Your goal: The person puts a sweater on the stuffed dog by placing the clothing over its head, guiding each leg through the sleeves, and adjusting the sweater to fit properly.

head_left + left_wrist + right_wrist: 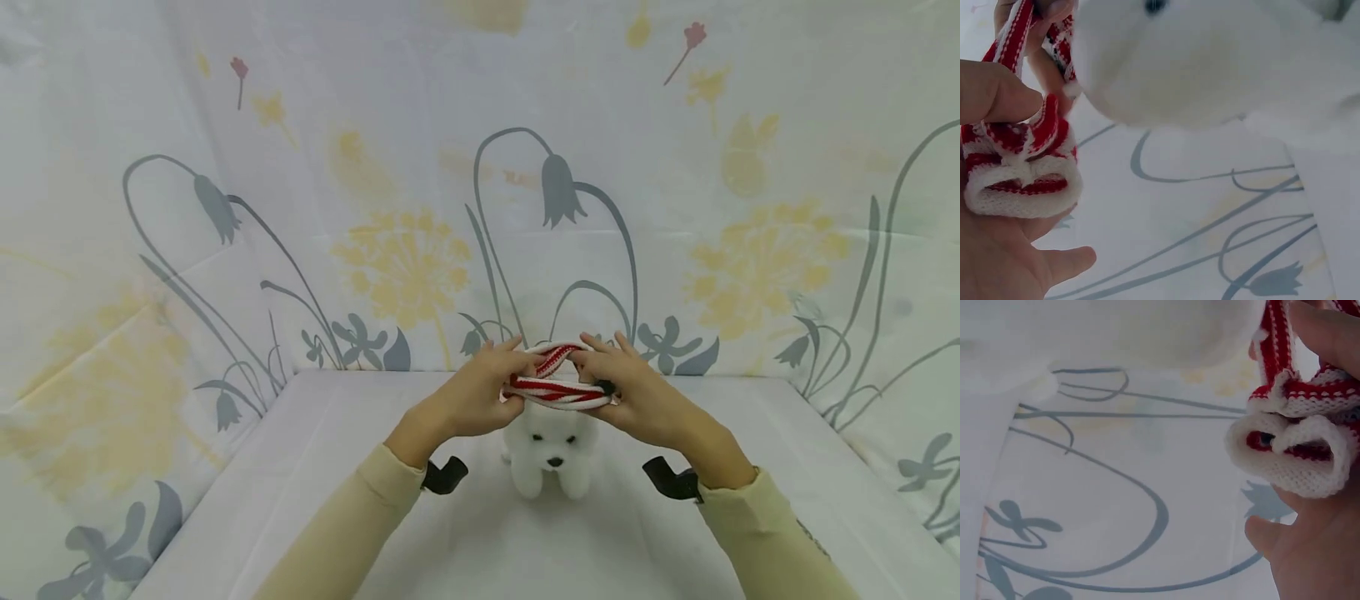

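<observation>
A small red-and-white striped knitted garment (561, 392) is stretched between my two hands, above a white plush dog (551, 454). My left hand (480, 390) grips its left side; in the left wrist view the thumb presses on the knit beside a white-edged opening (1022, 201). On the other side, my right hand (639, 392) grips the garment near a dark patch. Another white-edged opening (1300, 478) shows in the right wrist view, by the right palm. The dog faces me, and the garment and hands hide the top of its head.
The plush dog stands on a white-covered table (457, 542). Behind and at both sides rises a pale cloth (420, 108) printed with grey and yellow flowers. Black curved pieces (446, 476) stick out under both wrists by the sleeve cuffs.
</observation>
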The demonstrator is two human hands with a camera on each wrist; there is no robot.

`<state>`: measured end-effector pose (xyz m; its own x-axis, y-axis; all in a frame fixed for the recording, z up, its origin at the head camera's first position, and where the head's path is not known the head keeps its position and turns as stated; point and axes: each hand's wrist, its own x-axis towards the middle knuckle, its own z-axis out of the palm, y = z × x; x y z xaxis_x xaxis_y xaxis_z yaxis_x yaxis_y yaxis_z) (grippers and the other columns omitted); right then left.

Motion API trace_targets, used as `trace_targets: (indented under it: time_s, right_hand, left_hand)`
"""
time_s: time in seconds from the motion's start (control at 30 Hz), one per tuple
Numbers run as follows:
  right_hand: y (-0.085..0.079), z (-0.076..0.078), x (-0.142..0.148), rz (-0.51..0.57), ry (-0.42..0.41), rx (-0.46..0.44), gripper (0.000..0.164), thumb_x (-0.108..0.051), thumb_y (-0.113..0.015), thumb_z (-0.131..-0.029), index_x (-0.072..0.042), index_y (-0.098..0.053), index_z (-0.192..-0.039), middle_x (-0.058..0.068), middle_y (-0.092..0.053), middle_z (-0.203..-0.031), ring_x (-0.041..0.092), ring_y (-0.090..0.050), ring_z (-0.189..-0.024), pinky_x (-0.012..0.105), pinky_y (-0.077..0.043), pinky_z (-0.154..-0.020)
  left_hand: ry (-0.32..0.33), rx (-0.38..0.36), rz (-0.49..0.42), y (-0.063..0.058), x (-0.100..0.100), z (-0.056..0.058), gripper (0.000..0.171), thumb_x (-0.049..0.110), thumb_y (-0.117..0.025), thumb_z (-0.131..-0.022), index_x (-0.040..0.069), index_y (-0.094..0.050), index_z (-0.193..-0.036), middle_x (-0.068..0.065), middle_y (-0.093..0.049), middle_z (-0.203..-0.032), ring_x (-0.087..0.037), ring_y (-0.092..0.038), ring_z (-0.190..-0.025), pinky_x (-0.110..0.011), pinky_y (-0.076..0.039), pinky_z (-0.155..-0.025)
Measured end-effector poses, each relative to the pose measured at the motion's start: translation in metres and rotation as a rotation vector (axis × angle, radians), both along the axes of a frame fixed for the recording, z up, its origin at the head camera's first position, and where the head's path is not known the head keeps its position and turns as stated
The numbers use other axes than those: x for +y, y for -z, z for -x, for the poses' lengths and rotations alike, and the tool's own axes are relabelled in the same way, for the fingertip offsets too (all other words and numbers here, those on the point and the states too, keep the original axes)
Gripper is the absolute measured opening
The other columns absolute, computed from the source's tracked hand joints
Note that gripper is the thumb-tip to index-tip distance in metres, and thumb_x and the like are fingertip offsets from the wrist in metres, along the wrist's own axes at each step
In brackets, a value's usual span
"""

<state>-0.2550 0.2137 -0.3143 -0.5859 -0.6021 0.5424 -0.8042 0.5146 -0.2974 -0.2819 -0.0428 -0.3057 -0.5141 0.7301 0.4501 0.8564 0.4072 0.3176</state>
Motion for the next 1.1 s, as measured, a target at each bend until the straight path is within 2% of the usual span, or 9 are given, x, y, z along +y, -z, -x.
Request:
trace_targets:
  time_s: [0.1,0.17,0.27,0.37,0.47,0.63,0.73,0.9,1.1]
  right_hand:
    - [0.001,0.010,0.003,-0.013,-0.015,-0.117,0.024,-0.015,-0.074,-0.084,-0.024,-0.053,-0.088,0.005,-0.054,-0.134,0.038,-0.033,-0.136,0.061,-0.009,-0.110]
    - [0.006,0.015,0.005,-0.013,-0.011,-0.222,0.019,-0.021,-0.073,-0.085,-0.023,-0.058,-0.095,0.004,-0.053,-0.134,0.032,-0.040,-0.132,0.052,-0.023,-0.109]
    - [0.015,0.019,0.005,-0.006,-0.007,-0.386,0.029,-0.030,-0.072,-0.085,-0.022,-0.061,-0.111,0.002,-0.055,-0.130,0.023,-0.051,-0.116,0.037,-0.044,-0.095]
    - [0.024,0.021,0.004,0.019,-0.016,-0.496,0.042,-0.035,-0.075,-0.082,-0.021,-0.059,-0.118,0.001,-0.057,-0.122,0.019,-0.056,-0.100,0.031,-0.049,-0.079]
    - [0.032,0.018,0.000,0.051,-0.027,-0.550,0.051,-0.036,-0.081,-0.075,-0.022,-0.055,-0.118,-0.002,-0.057,-0.118,0.019,-0.056,-0.098,0.031,-0.048,-0.081]
    - [0.046,0.011,-0.006,0.065,-0.018,-0.474,0.067,-0.042,-0.085,-0.067,-0.025,-0.045,-0.118,-0.009,-0.056,-0.115,0.013,-0.057,-0.098,0.029,-0.047,-0.083]
    - [0.057,0.011,-0.008,0.104,-0.012,-0.397,0.069,-0.043,-0.086,-0.064,-0.025,-0.044,-0.116,-0.011,-0.058,-0.112,0.010,-0.057,-0.097,0.028,-0.048,-0.083]
    - [0.074,0.010,-0.008,0.188,0.020,-0.324,0.071,-0.046,-0.085,-0.064,-0.026,-0.044,-0.119,-0.011,-0.057,-0.114,0.010,-0.058,-0.095,0.029,-0.049,-0.081]
    - [0.087,0.009,-0.008,0.279,0.054,-0.238,0.070,-0.039,-0.086,-0.067,-0.024,-0.046,-0.122,-0.008,-0.059,-0.113,0.013,-0.058,-0.094,0.030,-0.050,-0.077]
  left_hand:
    - [-0.018,-0.057,0.032,0.000,0.003,0.008,0.020,-0.003,-0.056,-0.078,0.017,-0.055,-0.084,-0.001,-0.063,-0.119,-0.031,-0.031,-0.138,-0.055,-0.020,-0.110]
    - [-0.026,-0.129,0.023,0.004,0.003,0.012,0.019,-0.001,-0.056,-0.079,0.017,-0.055,-0.084,0.000,-0.065,-0.111,-0.027,-0.032,-0.137,-0.044,-0.029,-0.107]
    - [-0.044,-0.228,0.001,0.015,0.000,0.017,0.016,0.002,-0.056,-0.080,0.017,-0.056,-0.087,0.000,-0.064,-0.096,-0.017,-0.056,-0.111,-0.029,-0.043,-0.083]
    - [-0.054,-0.284,-0.029,0.026,-0.003,0.021,0.015,0.007,-0.057,-0.081,0.018,-0.056,-0.091,0.002,-0.058,-0.086,-0.011,-0.053,-0.079,-0.023,-0.042,-0.065]
    - [-0.037,-0.326,-0.061,0.034,-0.007,0.021,0.017,0.016,-0.063,-0.080,0.020,-0.057,-0.096,0.005,-0.057,-0.086,-0.010,-0.051,-0.077,-0.024,-0.044,-0.065]
    - [-0.006,-0.361,-0.034,0.042,-0.011,0.012,0.056,0.037,-0.083,-0.070,0.024,-0.050,-0.114,0.009,-0.057,-0.106,-0.008,-0.054,-0.093,-0.030,-0.048,-0.081]
    - [-0.010,-0.309,-0.007,0.050,-0.009,0.007,0.075,0.038,-0.087,-0.066,0.024,-0.041,-0.124,0.011,-0.053,-0.116,-0.006,-0.052,-0.102,-0.028,-0.046,-0.089]
    - [-0.019,-0.212,-0.075,0.068,-0.005,0.003,0.081,0.027,-0.087,-0.068,0.023,-0.037,-0.131,0.009,-0.051,-0.123,-0.007,-0.050,-0.111,-0.029,-0.043,-0.096]
    - [0.032,-0.126,-0.233,0.085,-0.001,0.001,0.070,0.016,-0.084,-0.073,0.019,-0.040,-0.127,0.003,-0.055,-0.120,-0.011,-0.053,-0.108,-0.031,-0.045,-0.093]
